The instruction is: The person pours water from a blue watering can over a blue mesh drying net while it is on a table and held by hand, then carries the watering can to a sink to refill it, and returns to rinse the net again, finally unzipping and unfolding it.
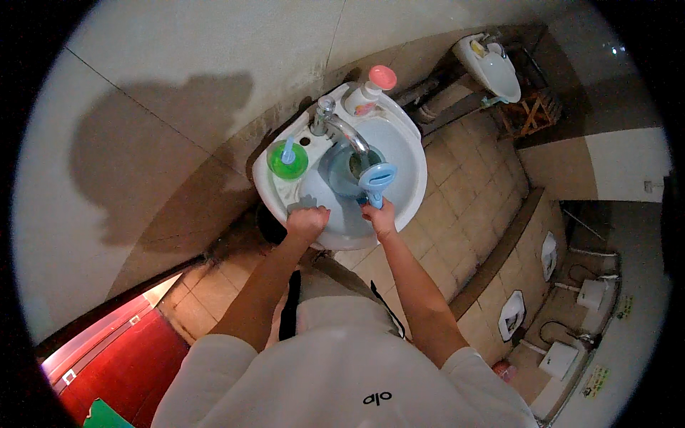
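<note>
A white washbasin point(417, 158) stands in front of me, its chrome tap point(346, 132) reaching out over the bowl. Under the spout sits a see-through blue, jug-like container point(338, 173). A light-blue oval top piece with a short handle point(378, 177) shows at its near right side. My right hand point(380, 216) is closed round that handle; whether the piece is joined to the container is unclear. At the basin's near left rim, my left hand point(308, 222) is balled in a fist, with nothing seen in it.
A green bottle with a pale-blue pump point(288, 158) and a white bottle with a pink top point(367, 93) stand on the basin's back ledge. Another basin point(492, 71) is at the far right. Squat toilets point(511, 315) lie right, beyond a raised step point(496, 260).
</note>
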`<action>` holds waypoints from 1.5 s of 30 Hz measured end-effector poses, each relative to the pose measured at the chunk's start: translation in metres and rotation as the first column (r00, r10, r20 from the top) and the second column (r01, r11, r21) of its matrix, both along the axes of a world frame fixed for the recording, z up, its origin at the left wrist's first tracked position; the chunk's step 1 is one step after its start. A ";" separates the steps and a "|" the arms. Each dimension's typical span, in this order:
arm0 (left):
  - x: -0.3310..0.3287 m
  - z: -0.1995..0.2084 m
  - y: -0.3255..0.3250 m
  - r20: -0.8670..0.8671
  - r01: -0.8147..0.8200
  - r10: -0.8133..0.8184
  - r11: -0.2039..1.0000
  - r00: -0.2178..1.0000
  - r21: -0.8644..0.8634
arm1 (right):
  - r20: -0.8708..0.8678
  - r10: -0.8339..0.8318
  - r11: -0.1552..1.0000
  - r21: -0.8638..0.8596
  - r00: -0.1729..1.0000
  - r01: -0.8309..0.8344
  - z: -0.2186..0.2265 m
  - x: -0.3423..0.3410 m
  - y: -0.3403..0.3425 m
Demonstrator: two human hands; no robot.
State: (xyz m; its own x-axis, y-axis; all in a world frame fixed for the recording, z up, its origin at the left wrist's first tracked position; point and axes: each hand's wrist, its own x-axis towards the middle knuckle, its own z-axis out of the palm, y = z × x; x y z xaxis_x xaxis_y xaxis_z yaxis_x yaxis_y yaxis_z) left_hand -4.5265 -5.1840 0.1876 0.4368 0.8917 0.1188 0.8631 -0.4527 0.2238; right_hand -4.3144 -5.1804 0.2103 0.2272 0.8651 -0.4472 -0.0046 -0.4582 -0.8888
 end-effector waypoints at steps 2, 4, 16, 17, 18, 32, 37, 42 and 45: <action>0.000 0.000 0.000 0.001 0.004 -0.004 1.000 1.000 0.024 | -0.002 0.013 1.000 -0.004 1.000 -0.013 0.002 0.001 0.001; -0.002 -0.004 0.000 -0.021 0.035 -0.035 0.999 0.999 0.034 | 0.006 0.017 1.000 -0.007 1.000 -0.017 0.000 0.001 0.001; -0.002 0.009 0.000 -0.005 0.035 -0.035 0.993 0.999 -0.115 | -0.013 0.002 1.000 0.011 1.000 -0.002 -0.014 0.002 0.000; -0.002 0.010 0.000 0.011 0.037 -0.037 0.994 0.999 -0.106 | -0.022 0.004 1.000 0.015 1.000 -0.004 -0.012 0.002 -0.001; -0.002 0.010 0.000 0.026 0.040 -0.038 0.995 0.999 -0.096 | -0.030 0.006 1.000 0.019 1.000 -0.006 -0.011 0.002 -0.001; -0.001 0.008 0.000 0.080 0.029 -0.026 0.999 0.996 -0.038 | -0.032 -0.012 1.000 -0.019 0.999 0.012 0.006 -0.003 0.001; -0.003 0.006 0.000 0.032 0.047 -0.044 0.994 0.998 -0.097 | -0.050 -0.037 0.999 0.018 0.998 0.038 0.008 -0.008 0.001; -0.002 0.010 -0.002 0.032 0.042 -0.039 0.994 0.999 -0.098 | -0.068 -0.044 0.999 -0.006 0.997 0.043 0.001 -0.004 -0.002; -0.002 0.015 -0.001 0.039 0.060 -0.056 0.994 0.998 -0.096 | -0.070 -0.031 0.999 0.026 0.997 0.033 -0.003 -0.003 -0.002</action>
State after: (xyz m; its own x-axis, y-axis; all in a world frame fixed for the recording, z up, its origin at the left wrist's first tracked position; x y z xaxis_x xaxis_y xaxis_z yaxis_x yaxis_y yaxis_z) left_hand -4.5288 -5.1855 0.2021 0.4850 0.8731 0.0499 0.8267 -0.4763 0.2995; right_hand -4.3174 -5.1826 0.2075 0.2239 0.8699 -0.4395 -0.0815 -0.4326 -0.8979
